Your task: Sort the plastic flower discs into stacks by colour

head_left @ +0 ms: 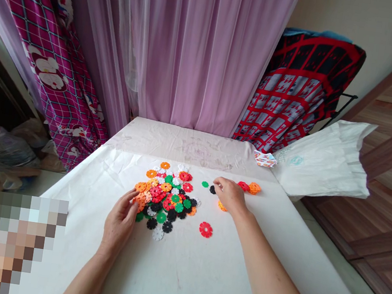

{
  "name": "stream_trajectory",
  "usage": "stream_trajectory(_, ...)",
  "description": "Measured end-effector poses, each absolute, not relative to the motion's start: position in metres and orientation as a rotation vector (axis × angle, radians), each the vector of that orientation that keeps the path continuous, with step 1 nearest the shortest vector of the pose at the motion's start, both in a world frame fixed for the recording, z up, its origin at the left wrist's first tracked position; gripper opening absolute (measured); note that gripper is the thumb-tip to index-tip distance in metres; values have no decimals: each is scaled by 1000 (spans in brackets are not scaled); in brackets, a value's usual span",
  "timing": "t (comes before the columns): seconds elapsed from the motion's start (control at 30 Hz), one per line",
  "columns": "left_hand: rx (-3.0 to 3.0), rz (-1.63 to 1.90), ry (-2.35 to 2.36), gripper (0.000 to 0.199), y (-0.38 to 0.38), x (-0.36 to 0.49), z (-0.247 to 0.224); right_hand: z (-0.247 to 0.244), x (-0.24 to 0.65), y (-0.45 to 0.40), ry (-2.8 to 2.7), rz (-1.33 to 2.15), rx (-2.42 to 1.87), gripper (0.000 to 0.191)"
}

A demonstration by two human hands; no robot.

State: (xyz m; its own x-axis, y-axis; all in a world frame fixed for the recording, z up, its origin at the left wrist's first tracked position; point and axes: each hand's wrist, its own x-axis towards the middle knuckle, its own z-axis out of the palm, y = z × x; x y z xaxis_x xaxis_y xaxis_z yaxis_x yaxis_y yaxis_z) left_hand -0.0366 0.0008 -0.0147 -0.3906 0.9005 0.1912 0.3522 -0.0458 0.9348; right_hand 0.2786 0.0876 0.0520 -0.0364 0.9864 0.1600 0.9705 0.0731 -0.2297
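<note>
A loose pile of notched plastic building discs [165,186] in orange, red, green, black and white lies on the table. At the pile's left edge is my left hand [122,214], its thumb and fingers apart, the fingertips against orange discs [140,197]. Right of the pile, my right hand [231,195] has its fingertips closed on a black disc [213,190] at the table surface. Just left of that is a single green disc [205,184]. Under the right hand an orange disc [222,206] shows in part. Closer to me rests a red disc [205,229].
A red stack [243,187] and an orange stack [254,189] of discs are beyond my right wrist. The white-covered table [170,275] carries a small patterned packet [265,159] at its far right, beside a white bag [328,161]. Purple curtains [209,51] hang behind.
</note>
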Motion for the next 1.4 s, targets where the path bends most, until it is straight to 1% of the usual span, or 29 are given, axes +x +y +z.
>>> stream_trajectory(0.13, 1340, 1456, 1742, 41, 1, -36, -14, 46, 246, 71, -2216, 263, -1713, 22)
stream_trajectory(0.27, 1315, 1446, 1760, 41, 1, -36, -15, 39, 222, 59, -2356, 372, -1579, 29)
stream_trajectory(0.37, 1321, 1450, 1764, 42, 1, -35, -15, 36, 217, 53, -2396, 366, -1596, 31)
stream_trajectory(0.57, 1301, 1467, 1740, 41, 2, -35, -16, 37, 220, 56, -2349, 398, -1644, 26)
stream_trajectory(0.73, 1320, 1446, 1739, 41, 1, -36, -17, 45, 246, 91, -2172, 288, -1812, 31)
stream_trajectory(0.9, 1298, 1446, 1725, 43, 1, -36, -20, 47, 267, 126, -2190, 202, -1997, 33)
stream_trajectory(1.23, 1326, 1435, 1729, 41, -1, -37, -18, 36, 270, 136, -2241, 249, -2001, 36)
stream_trajectory(1.3, 1329, 1437, 1727, 41, -1, -36, -17, 40, 271, 133, -2215, 242, -1973, 33)
stream_trajectory(1.4, 1329, 1441, 1713, 41, 0, -36, -16, 50, 263, 118, -2147, 232, -1917, 21)
